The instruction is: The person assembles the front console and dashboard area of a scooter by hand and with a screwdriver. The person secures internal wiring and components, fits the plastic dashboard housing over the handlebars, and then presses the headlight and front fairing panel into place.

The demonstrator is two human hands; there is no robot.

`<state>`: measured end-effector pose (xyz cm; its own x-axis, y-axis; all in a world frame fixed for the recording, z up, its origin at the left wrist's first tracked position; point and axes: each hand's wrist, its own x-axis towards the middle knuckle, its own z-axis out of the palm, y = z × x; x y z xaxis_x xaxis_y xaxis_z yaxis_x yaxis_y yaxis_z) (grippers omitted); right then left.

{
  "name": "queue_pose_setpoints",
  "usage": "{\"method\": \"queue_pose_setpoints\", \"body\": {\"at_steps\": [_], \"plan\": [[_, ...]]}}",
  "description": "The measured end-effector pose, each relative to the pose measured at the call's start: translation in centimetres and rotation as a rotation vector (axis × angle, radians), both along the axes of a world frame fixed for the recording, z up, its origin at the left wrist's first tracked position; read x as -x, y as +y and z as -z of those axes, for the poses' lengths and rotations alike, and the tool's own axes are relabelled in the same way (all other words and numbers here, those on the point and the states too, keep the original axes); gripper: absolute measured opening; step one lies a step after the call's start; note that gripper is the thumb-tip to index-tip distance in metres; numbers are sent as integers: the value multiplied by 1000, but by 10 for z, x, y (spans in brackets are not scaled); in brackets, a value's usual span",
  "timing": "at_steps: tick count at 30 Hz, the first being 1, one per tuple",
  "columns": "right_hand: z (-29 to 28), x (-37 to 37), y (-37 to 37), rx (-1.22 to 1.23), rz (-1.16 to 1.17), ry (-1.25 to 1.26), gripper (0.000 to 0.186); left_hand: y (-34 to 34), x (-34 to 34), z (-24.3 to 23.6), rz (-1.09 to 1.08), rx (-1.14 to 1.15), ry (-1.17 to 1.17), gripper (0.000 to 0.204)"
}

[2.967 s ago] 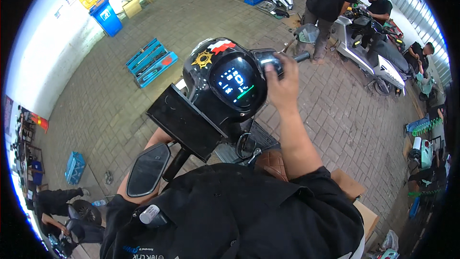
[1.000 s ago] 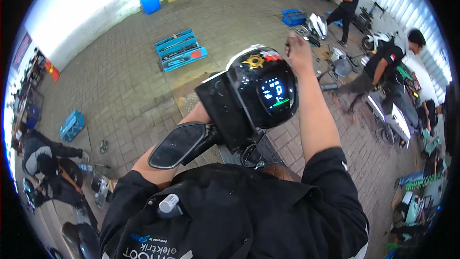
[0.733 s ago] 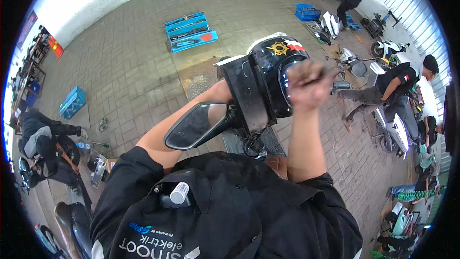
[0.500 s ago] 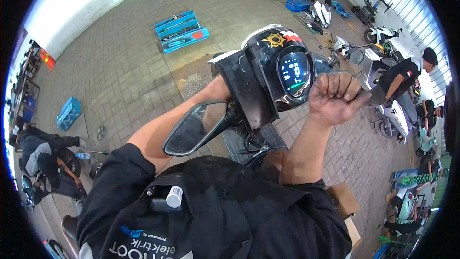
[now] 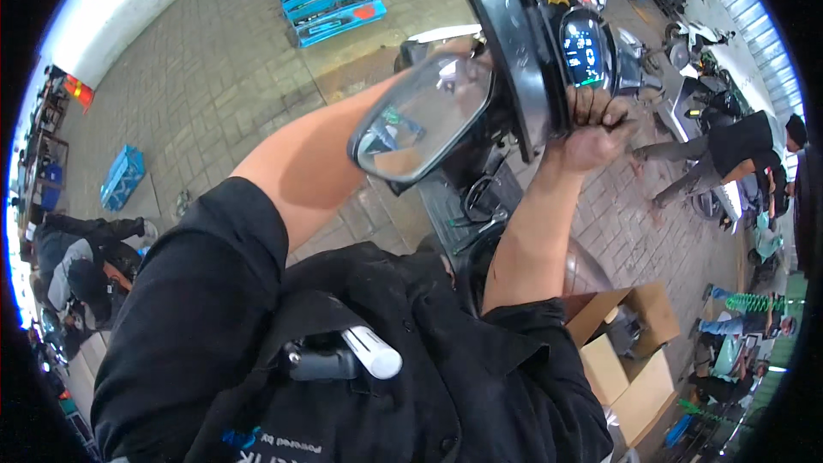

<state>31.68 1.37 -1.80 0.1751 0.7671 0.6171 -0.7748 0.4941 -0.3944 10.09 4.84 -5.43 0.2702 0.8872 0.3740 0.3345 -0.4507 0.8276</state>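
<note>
A scooter's handlebar assembly, with a dark front cover and a lit digital display (image 5: 584, 51), stands in front of me, right of the middle. My right hand (image 5: 596, 126) is closed just below the display, fingers curled in; whatever they hold is hidden. Reaching behind the mirror, my left hand (image 5: 467, 45) is at the far side of the dark cover (image 5: 514, 64), its fingers out of sight. A rear-view mirror (image 5: 424, 124) on a black stalk covers part of my left forearm. Below the handlebar is the scooter's footboard (image 5: 454, 214).
An open blue toolbox (image 5: 330, 13) lies on the paved floor ahead, with another blue toolbox (image 5: 123, 178) at the left. Beside my right elbow sits an open cardboard box (image 5: 630, 351). One person (image 5: 729, 154) stands at the right; another (image 5: 81, 279) bends down at the left.
The handlebar assembly has shifted right and up in view, tilting, and the mirror appears larger. My right hand is now closer under the display. More of the cardboard box shows.
</note>
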Motion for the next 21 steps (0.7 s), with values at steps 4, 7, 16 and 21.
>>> {"method": "queue_pose_setpoints", "body": {"at_steps": [4,7,16,21], "plan": [[9,7,-10,33,11,90,44,-26,23,-7,1,-74,210,43],[22,5,-32,177,96,305,52,-23,55,-24,26,-208,534,40],[96,56,-72,1055,-33,-114,57,49,72,-27,163,-529,976,37],[77,56,-67,844,-120,-195,81,53,49,-47,150,-372,847,37]]}}
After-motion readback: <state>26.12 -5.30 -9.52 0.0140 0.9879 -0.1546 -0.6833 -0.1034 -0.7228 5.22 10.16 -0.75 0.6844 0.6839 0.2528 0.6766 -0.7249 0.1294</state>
